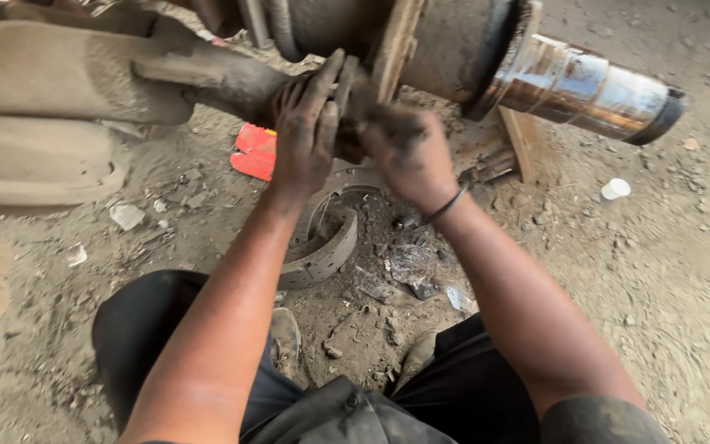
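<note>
The axle (454, 49) is lying across the top; both hands, the left hand (306, 136) and right hand (408, 152), are resting against it, the brake shoe (326, 251) lying on the ground (659, 271) below it.

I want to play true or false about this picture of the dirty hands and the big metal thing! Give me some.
1. Both hands are on the greasy axle part. True: the left hand and right hand press on it.
2. The shiny axle end points right. True.
3. The curved brake shoe is held in the air. False: it lies on the dirt.
4. The red thing is in the right hand. False: it lies on the ground.
5. The wristband is on the left wrist. False: right wrist.
</note>
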The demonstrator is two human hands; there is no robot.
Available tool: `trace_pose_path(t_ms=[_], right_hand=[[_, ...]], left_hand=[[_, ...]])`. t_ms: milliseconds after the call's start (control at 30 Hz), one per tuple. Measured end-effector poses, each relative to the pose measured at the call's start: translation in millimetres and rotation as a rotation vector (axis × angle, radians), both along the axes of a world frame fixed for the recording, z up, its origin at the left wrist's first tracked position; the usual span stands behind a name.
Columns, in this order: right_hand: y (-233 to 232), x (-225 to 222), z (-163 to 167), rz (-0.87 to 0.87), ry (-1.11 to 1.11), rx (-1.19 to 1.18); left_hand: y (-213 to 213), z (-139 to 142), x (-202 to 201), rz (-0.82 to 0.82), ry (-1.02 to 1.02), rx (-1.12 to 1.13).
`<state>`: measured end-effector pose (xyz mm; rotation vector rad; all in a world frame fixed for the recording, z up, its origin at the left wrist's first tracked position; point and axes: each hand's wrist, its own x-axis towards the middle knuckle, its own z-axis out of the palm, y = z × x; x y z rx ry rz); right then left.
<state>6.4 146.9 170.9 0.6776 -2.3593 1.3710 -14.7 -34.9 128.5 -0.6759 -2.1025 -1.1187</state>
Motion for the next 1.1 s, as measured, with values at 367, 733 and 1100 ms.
trace_pose_path(t_ms=[367,733,1100], right_hand=[[4,-5,5,0.015,-0.057,-0.064],[2,-21,20,0.061,0.254,0.171],[10,-30,19,0.039,0.077,0.174]], left_hand=[[-1,-7,-5,-0.009,-0.096,0.071],[-12,-1,-4,-0.076,-0.203,0.046],[-8,-7,-8,-0.049,-0.137,0.0]])
